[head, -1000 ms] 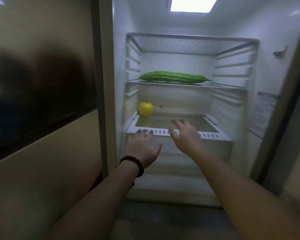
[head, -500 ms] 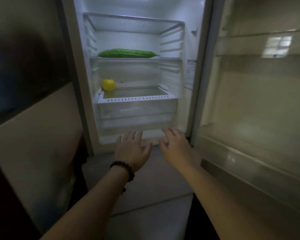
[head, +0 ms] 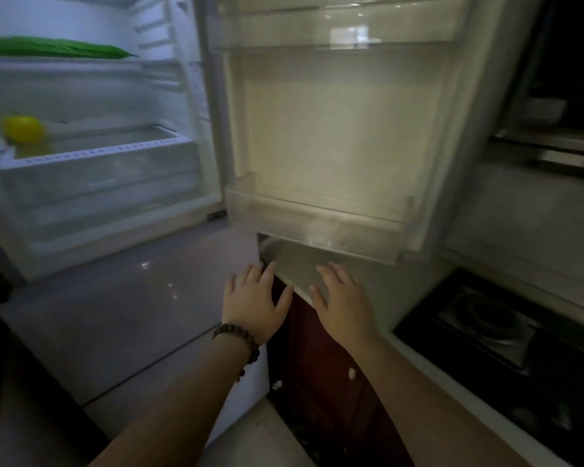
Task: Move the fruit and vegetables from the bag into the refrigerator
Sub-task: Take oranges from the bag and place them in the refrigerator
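The refrigerator (head: 95, 183) stands open at the left of the view, lit white inside. The fruit and veg. already inside: a long green gourd (head: 54, 48) lies flat on a glass shelf near the top, its pointed end toward the door side, and a yellow apple (head: 23, 129) sits on the shelf below, at the far left, just above the clear drawer (head: 95, 183). Both are a bit blurred, so the skin detail is hard to tell. The gourd is bright green, the apple is plain yellow and round. The bag is not visible in this view.

The open fridge door (head: 334, 129) fills the middle of the view, w/ a clear door bin (head: 314, 227) at its lower part and another bin near the top edge. The lower bin hangs just above both hands. To the right is a pale counter (head: 415, 288) w/ a black gas stove (head: 506, 328) set in it, and under the counter a dark red cabinet (head: 321, 372). The floor (head: 115, 315) is grey tile w/ some shine.

The left hand (head: 253, 301) is flat, fingers spread, grasping nothing; a dark bead bracelet (head: 240, 338) is on its wrist. The right hand (head: 344, 305) is also spread wide and empty, near the counter edge, just beside the left hand but apart from it.
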Available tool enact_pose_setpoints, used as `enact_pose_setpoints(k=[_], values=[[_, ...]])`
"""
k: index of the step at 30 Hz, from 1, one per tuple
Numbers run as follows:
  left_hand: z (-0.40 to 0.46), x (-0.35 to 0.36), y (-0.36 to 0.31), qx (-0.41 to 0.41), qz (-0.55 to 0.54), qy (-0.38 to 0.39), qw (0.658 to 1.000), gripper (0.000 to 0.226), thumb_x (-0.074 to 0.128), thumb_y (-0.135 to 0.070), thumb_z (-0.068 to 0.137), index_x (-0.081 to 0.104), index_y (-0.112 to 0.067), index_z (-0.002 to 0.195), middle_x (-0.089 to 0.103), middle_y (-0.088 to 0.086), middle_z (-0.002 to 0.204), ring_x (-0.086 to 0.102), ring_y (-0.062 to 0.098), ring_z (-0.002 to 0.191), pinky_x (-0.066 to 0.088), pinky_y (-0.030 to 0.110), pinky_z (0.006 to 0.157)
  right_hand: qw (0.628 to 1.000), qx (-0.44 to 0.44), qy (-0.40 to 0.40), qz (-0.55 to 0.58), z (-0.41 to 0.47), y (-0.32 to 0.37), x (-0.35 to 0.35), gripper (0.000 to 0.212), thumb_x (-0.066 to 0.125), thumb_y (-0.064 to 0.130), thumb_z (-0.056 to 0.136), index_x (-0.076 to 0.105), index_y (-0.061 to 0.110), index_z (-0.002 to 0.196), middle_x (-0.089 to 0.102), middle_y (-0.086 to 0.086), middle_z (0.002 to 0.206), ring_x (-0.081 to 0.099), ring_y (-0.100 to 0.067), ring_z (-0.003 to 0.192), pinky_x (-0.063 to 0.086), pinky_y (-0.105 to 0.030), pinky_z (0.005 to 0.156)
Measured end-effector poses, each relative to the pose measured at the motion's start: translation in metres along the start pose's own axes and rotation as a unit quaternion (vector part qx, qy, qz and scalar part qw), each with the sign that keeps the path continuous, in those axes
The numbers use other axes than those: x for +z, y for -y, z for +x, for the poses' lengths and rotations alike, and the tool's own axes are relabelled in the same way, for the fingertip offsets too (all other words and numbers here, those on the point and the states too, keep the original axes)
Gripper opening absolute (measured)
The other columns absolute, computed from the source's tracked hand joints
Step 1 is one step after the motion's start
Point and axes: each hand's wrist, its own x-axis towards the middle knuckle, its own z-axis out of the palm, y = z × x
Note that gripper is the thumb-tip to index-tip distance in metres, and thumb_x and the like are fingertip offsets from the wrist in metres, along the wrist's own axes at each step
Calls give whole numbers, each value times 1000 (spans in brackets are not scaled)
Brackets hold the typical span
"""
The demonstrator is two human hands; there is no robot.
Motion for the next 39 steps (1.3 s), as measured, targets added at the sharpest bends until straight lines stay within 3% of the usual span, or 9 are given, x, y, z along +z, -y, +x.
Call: enact_pose_setpoints(k=[4,9,12,19,24,30,39], values=[[-31,26,-81,60,-16,25,998,74,14,-64,86,26,-22,146,30,1,152,20,21,142,12,43,117,997,71,-11,-28,-69,-62,-38,44,44,36,89,58,9,122,59,-13,123,54,-33,116,44,-40,97],[-86,57,-199,150,-52,55,986,83,4,-66,79,28,-23,146,34,3,150,22,22,141,14,44,115,979,194,-4,-67,-176,-145,-101,50,36,42,97,37,21,142,33,-3,150,23,-21,142,22,-36,116],[-131,73,-276,211,-63,86,972,87,-1,-67,77,27,-23,147,31,3,152,21,21,142,13,43,115,960,264,-20,-95,-253,-189,-149,51,35,44,97,34,24,143,31,0,152,21,-19,142,21,-34,117],[-258,95,-443,362,-103,130,917,84,3,-66,79,32,-22,144,37,3,148,27,22,139,20,44,114,892,425,-63,-141,-435,-249,-264,53,37,45,97,30,24,145,30,0,153,19,-20,144,22,-35,117],[-348,98,-539,452,-124,171,867,75,13,-62,84,25,-23,147,28,2,153,18,20,142,15,43,116,841,513,-103,-136,-549,-266,-333,52,42,41,96,34,21,144,32,-5,152,22,-24,142,27,-39,114],[-419,94,-630,532,-156,169,815,62,31,-56,92,33,-20,143,36,1,147,26,20,138,18,42,115,787,579,-154,-146,-638,-285,-394,52,44,41,96,36,20,143,32,-7,151,23,-24,142,27,-39,114],[-463,129,-773,582,-193,155,775,65,30,-57,87,37,-18,140,43,2,142,34,20,133,28,41,110,744,629,-156,-161,-711,-375,-452,52,43,43,95,34,25,143,28,-3,153,20,-23,143,25,-40,115]])
